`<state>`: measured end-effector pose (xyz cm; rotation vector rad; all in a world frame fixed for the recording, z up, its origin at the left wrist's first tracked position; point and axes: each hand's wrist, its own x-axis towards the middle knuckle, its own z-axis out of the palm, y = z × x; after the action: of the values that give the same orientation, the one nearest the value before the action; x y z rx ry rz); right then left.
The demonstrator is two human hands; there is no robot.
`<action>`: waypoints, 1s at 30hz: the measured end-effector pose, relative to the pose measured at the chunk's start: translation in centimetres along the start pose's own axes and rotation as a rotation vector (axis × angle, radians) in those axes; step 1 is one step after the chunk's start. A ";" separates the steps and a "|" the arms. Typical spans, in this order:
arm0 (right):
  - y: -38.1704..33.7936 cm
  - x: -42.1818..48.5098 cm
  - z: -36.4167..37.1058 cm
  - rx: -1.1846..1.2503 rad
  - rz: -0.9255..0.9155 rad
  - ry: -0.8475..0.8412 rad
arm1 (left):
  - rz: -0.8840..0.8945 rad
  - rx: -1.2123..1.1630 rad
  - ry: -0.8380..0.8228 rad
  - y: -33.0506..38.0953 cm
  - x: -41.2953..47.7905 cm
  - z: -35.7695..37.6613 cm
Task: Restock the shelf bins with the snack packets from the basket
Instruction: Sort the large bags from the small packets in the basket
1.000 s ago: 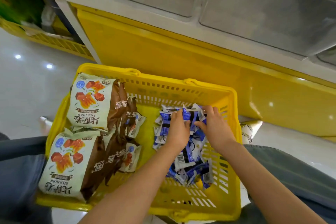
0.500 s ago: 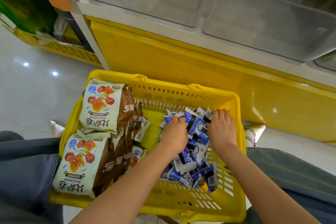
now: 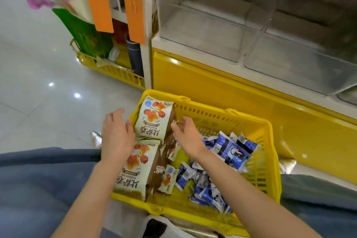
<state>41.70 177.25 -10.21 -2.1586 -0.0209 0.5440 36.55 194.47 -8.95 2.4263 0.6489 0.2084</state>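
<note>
A yellow plastic basket [image 3: 222, 120] sits on the floor before me. Its left side holds large cream-and-brown snack bags; the far one [image 3: 153, 120] stands upright, a nearer one [image 3: 135, 170] lies below it. Small blue-and-white packets [image 3: 229, 149] are heaped in the right side. My left hand [image 3: 116, 135] is at the far bag's left edge, fingers spread and relaxed. My right hand [image 3: 188, 135] is at that bag's right edge, fingers loosely bent, holding nothing I can see. Clear shelf bins [image 3: 222, 31] stand above the yellow shelf base.
A yellow shelf base [image 3: 222, 87] runs behind the basket. To the left are orange hanging tags [image 3: 133, 4], a second yellow basket [image 3: 116, 71] with green goods, and glossy white floor tiles [image 3: 38, 92]. My knees in blue trousers flank the basket.
Both hands left the blue packet heap and moved left to either side of the far large snack bag. The view swung up and left, showing more shelf.
</note>
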 end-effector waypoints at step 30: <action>-12.0 -1.6 -5.9 -0.498 -0.695 -0.399 | 0.456 -0.068 -0.572 1.6 0.8 -6.2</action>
<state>44.66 179.74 2.65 -2.2679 -1.1827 0.5766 36.09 197.03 -3.01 2.3690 -0.1635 -0.2738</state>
